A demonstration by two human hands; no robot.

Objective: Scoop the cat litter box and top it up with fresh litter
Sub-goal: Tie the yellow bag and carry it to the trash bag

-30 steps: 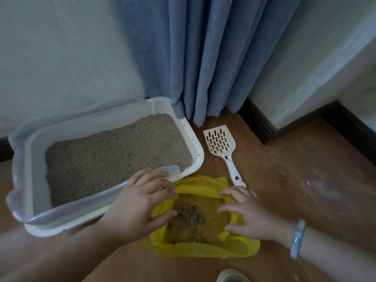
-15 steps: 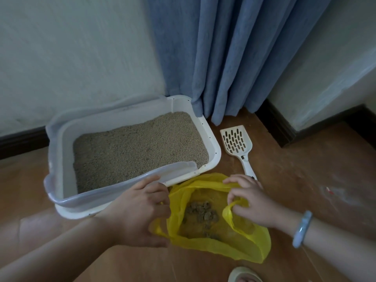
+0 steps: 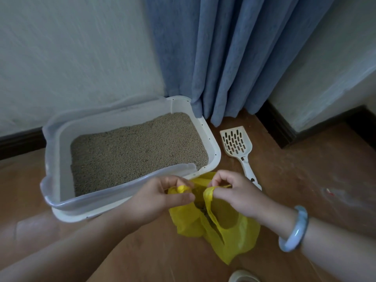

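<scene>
Now left grip (image 3: 160, 198) and right grip (image 3: 236, 194) each pinch handles of crumpled yellow bag (image 3: 230, 237).

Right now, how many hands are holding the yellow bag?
2. The left hand pinches one handle of the yellow bag, in front of the litter box; the right hand pinches the other handle, beside the scoop.

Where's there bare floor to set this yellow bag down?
Bare floor lies between the litter scoop and the baseboard. Another patch lies left of the litter box. Crowded between box and scoop, where left hand and right hand grip the yellow bag.
</scene>
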